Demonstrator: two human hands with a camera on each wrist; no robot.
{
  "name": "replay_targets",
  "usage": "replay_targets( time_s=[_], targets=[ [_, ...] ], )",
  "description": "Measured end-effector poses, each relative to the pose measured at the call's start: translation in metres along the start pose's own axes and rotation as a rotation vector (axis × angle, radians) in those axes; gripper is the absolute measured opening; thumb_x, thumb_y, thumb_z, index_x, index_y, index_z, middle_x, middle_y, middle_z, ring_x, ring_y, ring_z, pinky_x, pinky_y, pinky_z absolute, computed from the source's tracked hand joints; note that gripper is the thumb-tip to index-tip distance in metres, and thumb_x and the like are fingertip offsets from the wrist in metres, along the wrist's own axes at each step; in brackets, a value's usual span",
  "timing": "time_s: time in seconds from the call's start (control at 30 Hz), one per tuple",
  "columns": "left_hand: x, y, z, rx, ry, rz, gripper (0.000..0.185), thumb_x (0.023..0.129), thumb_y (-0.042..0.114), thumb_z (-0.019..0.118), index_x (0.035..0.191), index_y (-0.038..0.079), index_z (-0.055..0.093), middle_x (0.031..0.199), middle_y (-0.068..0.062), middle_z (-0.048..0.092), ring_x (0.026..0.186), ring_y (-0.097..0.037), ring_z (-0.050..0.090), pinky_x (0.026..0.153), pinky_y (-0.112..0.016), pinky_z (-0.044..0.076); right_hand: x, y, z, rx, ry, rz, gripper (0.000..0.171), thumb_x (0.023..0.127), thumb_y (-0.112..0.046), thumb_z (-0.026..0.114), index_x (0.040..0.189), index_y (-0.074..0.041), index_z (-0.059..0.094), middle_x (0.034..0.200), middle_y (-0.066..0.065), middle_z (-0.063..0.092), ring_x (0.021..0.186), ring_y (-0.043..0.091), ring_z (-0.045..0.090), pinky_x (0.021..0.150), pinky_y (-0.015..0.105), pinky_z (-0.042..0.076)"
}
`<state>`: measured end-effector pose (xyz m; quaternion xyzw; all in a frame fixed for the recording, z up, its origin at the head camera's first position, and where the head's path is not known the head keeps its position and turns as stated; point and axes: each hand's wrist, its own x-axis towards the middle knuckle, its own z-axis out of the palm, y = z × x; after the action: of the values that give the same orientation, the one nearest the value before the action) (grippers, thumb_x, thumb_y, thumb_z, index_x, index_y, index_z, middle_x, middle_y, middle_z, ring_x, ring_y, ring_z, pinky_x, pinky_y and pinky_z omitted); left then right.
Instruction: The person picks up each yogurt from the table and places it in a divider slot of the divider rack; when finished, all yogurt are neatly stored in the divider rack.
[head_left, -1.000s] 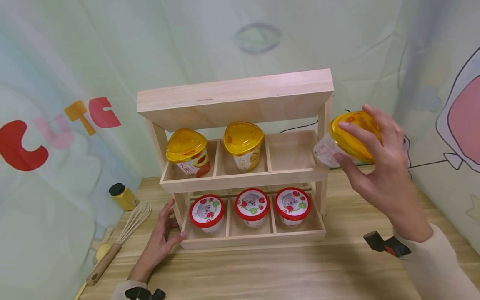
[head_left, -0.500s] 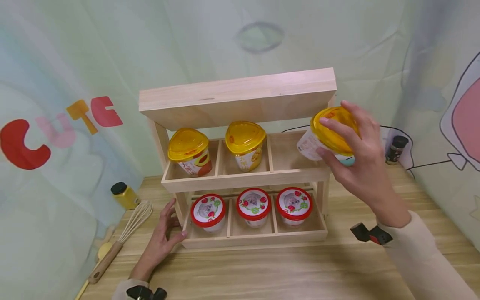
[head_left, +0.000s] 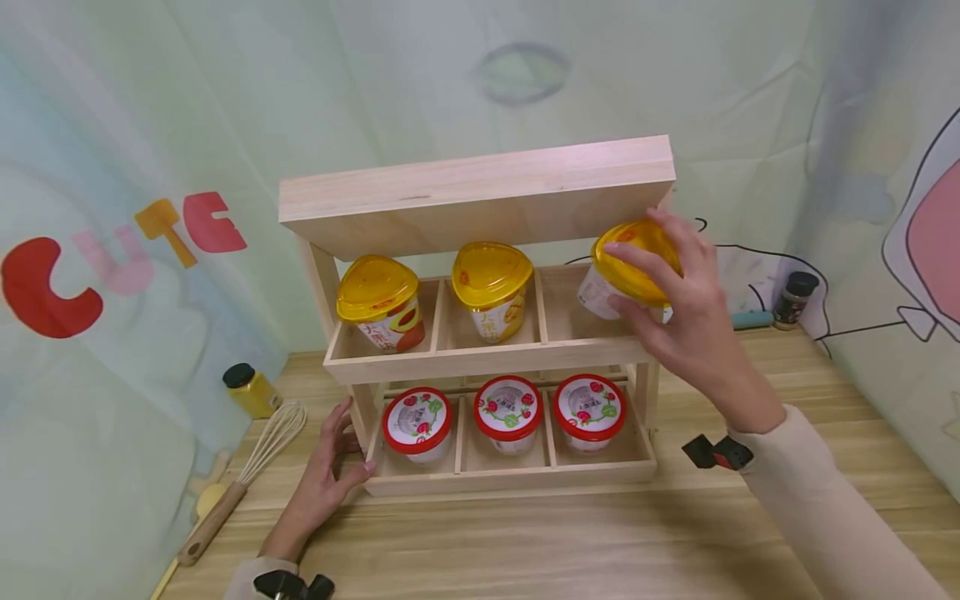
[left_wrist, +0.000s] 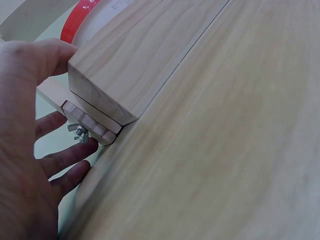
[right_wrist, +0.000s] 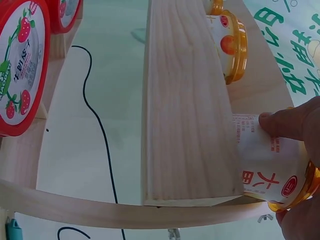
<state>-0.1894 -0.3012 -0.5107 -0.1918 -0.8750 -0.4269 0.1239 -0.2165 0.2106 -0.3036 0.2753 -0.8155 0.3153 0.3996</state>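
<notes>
Now a cup at the upper shelf's right end

Broadly, a wooden table [head_left: 570,542] carries a two-tier wooden rack [head_left: 480,200] under a slanted top board. Its upper shelf is split into three compartments: the left holds a yellow-lidded cup [head_left: 378,304], the middle holds a second yellow-lidded cup [head_left: 491,292], and the right compartment [head_left: 562,304] has nothing resting on its floor. The lower shelf also has three compartments, each with a red-rimmed strawberry cup [head_left: 417,421], [head_left: 508,410], [head_left: 589,408] lying inside.

The right hand [head_left: 690,325] reaches in from the right, arm stretched, fingers curled over the lid and side of a third yellow-lidded cup [head_left: 626,271], gripping it. That cup is tilted, held in the air at the right end of the upper shelf, just under the top board; the wrist view shows its paper wall [right_wrist: 265,170] close against the shelf's wooden edge.

The left hand [head_left: 326,475] rests at the rack's lower left corner, thumb on the front board, fingers loosely spread beside the post [left_wrist: 105,75], clasping nothing.

Left of the rack lie a whisk [head_left: 247,475] and a yellow jar [head_left: 249,390].
</notes>
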Motion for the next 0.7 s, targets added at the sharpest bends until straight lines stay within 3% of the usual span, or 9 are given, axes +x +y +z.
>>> replay_targets(
  time_s=[0.3,0.53,0.7],
  targets=[
    [0.001,0.0,0.0,-0.005,0.005,0.015,0.103,0.091,0.002,0.078,0.172,0.019,0.016,0.161,-0.026,0.048,0.12,0.006,0.059,0.103,-0.025,0.052,0.007,0.005,0.013,-0.021,-0.062,-0.044,0.056,0.089,0.001,0.083,0.139,-0.021,0.07,0.168,0.025,0.04,0.156,0.05,0.028,0.114,0.079,0.039],
    [0.001,0.0,0.001,-0.01,0.006,0.024,0.102,0.091,0.002,0.077,0.172,0.019,0.017,0.159,-0.027,0.049,0.12,0.006,0.06,0.103,-0.025,0.052,0.012,0.009,0.02,-0.043,-0.104,-0.085,0.057,0.087,0.0,0.084,0.137,-0.023,0.071,0.164,0.028,0.043,0.156,0.053,0.028,0.118,0.08,0.031],
    [0.001,-0.001,0.001,-0.024,0.016,0.036,0.103,0.09,-0.001,0.078,0.171,0.017,0.018,0.158,-0.028,0.049,0.119,0.006,0.061,0.102,-0.024,0.053,0.015,0.01,0.024,-0.064,-0.149,-0.11,0.058,0.087,-0.001,0.085,0.137,-0.025,0.07,0.164,0.026,0.044,0.152,0.053,0.032,0.116,0.079,0.035]
  ],
)
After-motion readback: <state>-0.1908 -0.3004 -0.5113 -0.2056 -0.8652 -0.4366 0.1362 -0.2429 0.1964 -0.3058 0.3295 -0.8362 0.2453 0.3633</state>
